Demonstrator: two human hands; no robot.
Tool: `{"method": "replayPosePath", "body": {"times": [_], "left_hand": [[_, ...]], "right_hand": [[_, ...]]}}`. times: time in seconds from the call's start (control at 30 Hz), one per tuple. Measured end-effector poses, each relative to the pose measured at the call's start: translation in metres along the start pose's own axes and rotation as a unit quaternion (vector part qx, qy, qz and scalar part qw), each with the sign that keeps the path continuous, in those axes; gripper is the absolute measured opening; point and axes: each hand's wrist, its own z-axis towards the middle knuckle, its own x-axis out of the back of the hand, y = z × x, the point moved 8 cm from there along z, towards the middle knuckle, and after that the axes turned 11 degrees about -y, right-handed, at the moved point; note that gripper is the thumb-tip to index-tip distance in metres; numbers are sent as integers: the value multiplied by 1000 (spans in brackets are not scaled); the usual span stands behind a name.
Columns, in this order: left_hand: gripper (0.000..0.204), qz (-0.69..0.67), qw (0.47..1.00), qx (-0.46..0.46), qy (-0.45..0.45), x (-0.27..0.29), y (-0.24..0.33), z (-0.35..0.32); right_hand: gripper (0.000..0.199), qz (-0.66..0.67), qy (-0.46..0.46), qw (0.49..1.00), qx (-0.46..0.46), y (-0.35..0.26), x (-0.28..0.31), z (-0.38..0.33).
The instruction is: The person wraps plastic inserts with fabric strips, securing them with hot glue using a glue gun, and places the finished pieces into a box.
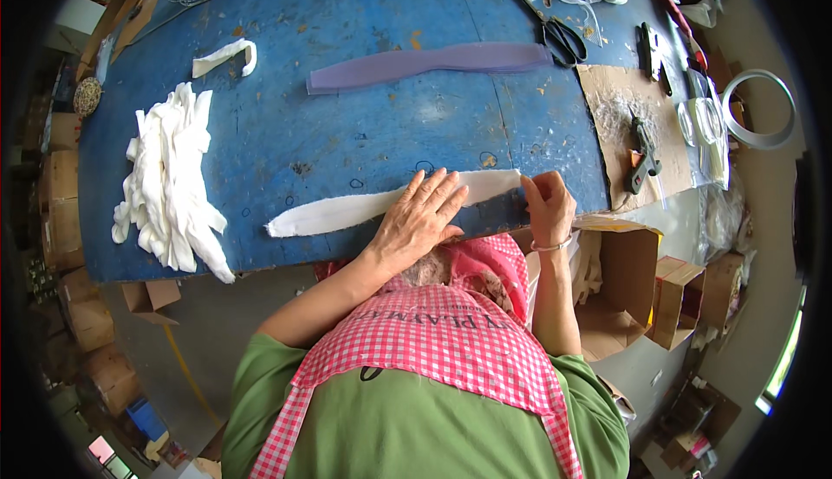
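A long white fabric strip (325, 215) lies along the near edge of the blue table. My left hand (422, 210) rests flat across its middle, fingers stretched out, covering part of it. At the strip's right end, the thumb and fingers of my right hand (549, 208) are pinched together at the tip; the fingers hide exactly how the end is held. A translucent purple strip (425, 63) stretches across the table farther back. To the left is a loose pile of white fabric strips (169, 180), with a single folded white strip (225, 58) behind it.
Black-handled scissors (563, 42) lie at the far right. Beside them, a cardboard sheet (607, 102) carries a dark green-handled tool (642, 154). A grey tape roll (759, 109) sits at the right edge. An open cardboard box (620, 284) stands below the table's right side.
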Motion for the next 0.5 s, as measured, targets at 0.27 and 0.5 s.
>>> {"method": "replayPosePath", "body": {"times": [0.27, 0.5], "left_hand": [[66, 13, 1000, 7, 3, 3, 1, 0], [64, 17, 1000, 11, 9, -2, 0, -1]], "right_hand": [[12, 135, 65, 988, -35, 32, 16, 1], [37, -62, -32, 953, 294, -65, -21, -34]]}}
